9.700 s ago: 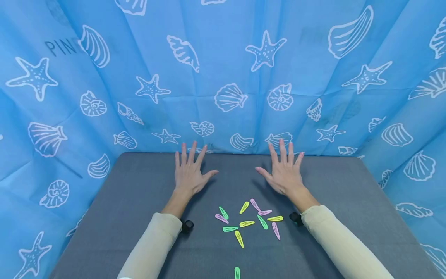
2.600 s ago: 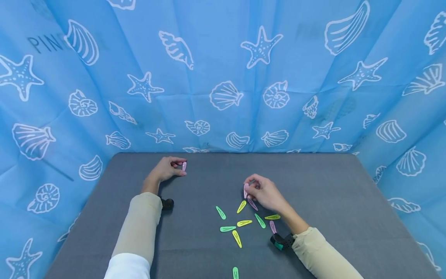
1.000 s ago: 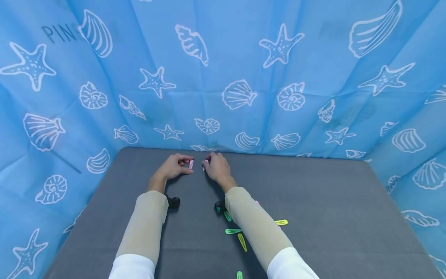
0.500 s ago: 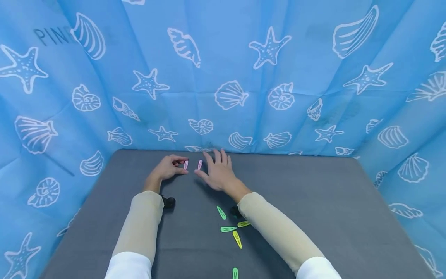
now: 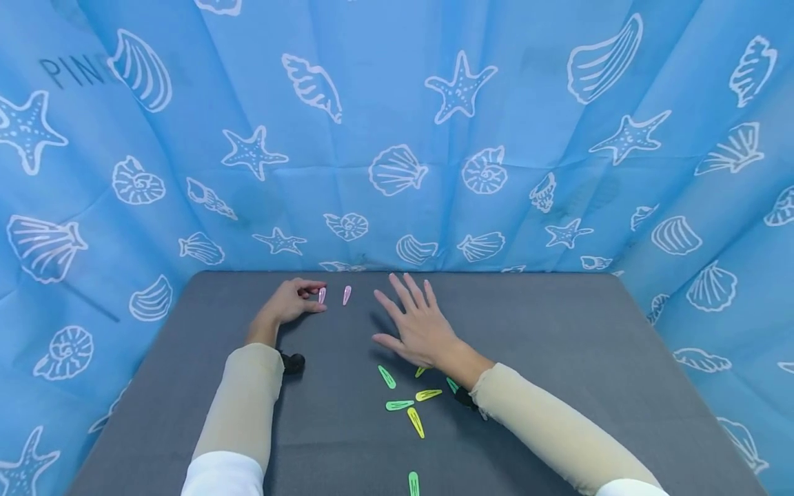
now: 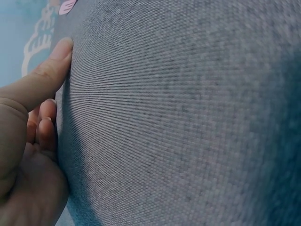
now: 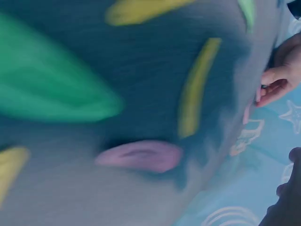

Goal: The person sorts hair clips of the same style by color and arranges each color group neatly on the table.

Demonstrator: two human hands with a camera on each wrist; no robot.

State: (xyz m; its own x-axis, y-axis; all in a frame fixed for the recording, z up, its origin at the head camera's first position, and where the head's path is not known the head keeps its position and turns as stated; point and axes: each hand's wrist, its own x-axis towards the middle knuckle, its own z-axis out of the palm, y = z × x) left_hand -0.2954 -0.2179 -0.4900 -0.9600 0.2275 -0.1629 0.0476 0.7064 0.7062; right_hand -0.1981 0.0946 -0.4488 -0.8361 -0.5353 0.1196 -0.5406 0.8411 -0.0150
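Observation:
My left hand (image 5: 288, 303) rests at the far left of the table, a pink snap hair clip (image 5: 322, 295) held between thumb and index fingertip. In the left wrist view the thumb (image 6: 49, 70) lies along the cloth. Just right of that clip lies a second pink hair clip (image 5: 347, 295), parallel and apart from it. My right hand (image 5: 422, 327), palm down with fingers spread, hovers over the near clips and holds nothing. Below it lie green hair clips (image 5: 387, 377) and yellow hair clips (image 5: 429, 395). The right wrist view shows another pink hair clip (image 7: 141, 155), blurred.
The grey table (image 5: 546, 331) has a blue shell-patterned curtain (image 5: 397, 220) along its back and sides. A single green hair clip (image 5: 413, 483) lies at the near edge. My right hand and forearm hide some of the clips.
My right hand brought a pink hair clip from the pile to beside the left hand's, let go of it, and has moved back right, spread. The left hand stays put.

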